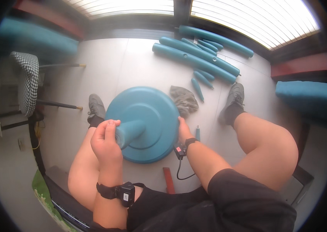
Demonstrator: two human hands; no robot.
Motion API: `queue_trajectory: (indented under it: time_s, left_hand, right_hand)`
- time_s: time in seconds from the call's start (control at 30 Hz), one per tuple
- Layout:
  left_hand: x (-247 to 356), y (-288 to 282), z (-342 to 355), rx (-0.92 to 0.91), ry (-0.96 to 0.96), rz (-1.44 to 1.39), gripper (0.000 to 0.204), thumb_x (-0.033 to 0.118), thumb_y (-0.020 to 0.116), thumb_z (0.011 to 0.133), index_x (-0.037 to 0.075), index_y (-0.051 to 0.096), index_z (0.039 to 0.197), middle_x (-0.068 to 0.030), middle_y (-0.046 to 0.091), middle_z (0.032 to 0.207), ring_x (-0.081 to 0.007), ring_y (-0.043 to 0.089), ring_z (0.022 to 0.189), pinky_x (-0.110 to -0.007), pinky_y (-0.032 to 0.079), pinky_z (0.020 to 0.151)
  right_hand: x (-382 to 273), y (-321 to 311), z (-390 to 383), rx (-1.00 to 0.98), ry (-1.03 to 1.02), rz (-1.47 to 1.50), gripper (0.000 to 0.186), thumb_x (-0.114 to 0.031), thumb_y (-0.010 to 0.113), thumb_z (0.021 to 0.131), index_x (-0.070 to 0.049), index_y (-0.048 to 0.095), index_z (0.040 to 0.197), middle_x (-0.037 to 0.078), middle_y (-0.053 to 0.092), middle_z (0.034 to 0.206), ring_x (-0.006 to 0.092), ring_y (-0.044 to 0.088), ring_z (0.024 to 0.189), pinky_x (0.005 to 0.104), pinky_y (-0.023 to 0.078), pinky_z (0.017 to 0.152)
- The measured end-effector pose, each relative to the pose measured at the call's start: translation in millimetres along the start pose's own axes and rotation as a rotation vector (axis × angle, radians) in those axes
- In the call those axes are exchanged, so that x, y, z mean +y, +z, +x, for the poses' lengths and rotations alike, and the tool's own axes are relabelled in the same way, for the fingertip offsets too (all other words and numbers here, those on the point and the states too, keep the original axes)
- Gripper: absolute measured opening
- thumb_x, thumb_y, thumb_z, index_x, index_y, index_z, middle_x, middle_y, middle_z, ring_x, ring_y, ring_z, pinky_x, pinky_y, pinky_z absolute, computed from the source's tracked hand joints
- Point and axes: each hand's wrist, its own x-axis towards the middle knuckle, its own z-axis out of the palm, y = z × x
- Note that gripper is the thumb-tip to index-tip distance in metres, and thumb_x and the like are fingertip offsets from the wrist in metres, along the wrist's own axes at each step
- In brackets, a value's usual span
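While the left hand point(105, 143) is wrapping its grip tightly around the short teal stem point(129, 132) of the round teal base point(144, 116), which is lying on the tiled floor point(132, 65) between the person's shoes, the right hand point(183, 131) is gripping the base's right rim, just beside a grey rag point(184, 99).
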Motion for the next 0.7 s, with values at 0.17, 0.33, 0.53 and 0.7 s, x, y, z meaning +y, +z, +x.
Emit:
queue_trajectory:
  time_s: [0.17, 0.33, 0.53, 0.7]
  left_hand:
    - [-9.6, 8.8, 4.1, -0.05, 0.05, 0.067, 0.019, 0.01, 0.062, 0.104, -0.004, 0.073, 0.1, -0.0092, 0.075, 0.098, -0.014, 0.065, 0.092, -0.029, 0.051, 0.089]
    - [-21.4, 14.4, 5.7, -0.103, 0.089, 0.144, 0.019, 0.01, 0.063, 0.103, -0.004, 0.074, 0.101, -0.0042, 0.073, 0.094, -0.0094, 0.061, 0.087, -0.025, 0.049, 0.081]
    - [-20.9, 18.1, 5.0, -0.094, 0.106, 0.204, 0.02, 0.012, 0.063, 0.104, -0.004, 0.075, 0.1, -0.001, 0.071, 0.09, -0.0069, 0.057, 0.082, -0.023, 0.046, 0.075]
    - [-22.8, 16.3, 6.5, -0.111, 0.121, 0.198, 0.02, 0.013, 0.063, 0.103, -0.003, 0.074, 0.098, -0.0003, 0.07, 0.089, -0.0068, 0.057, 0.081, -0.023, 0.046, 0.074]
  right_hand:
    - [29.6, -16.9, 54.0, 0.021, -0.014, -0.139, 0.07, -0.05, 0.041, 0.107, 0.006, 0.047, 0.148, 0.021, 0.059, 0.146, 0.0319, 0.061, 0.127, 0.0413, 0.044, 0.112]
    - [44.8, -30.6, 83.9, 0.179, -0.041, -0.453, 0.073, -0.055, 0.036, 0.109, 0.006, 0.052, 0.145, 0.024, 0.061, 0.141, 0.0367, 0.059, 0.13, 0.0452, 0.044, 0.112]
    - [31.6, -23.1, 72.7, 0.341, -0.031, -0.849, 0.067, -0.052, 0.041, 0.107, 0.005, 0.057, 0.14, 0.029, 0.057, 0.145, 0.045, 0.056, 0.134, 0.0494, 0.043, 0.113]
    - [7.4, -2.1, 44.4, 0.549, -0.255, -0.969, 0.048, -0.029, 0.063, 0.094, -0.002, 0.061, 0.133, 0.024, 0.057, 0.136, 0.0427, 0.055, 0.128, 0.049, 0.044, 0.11]
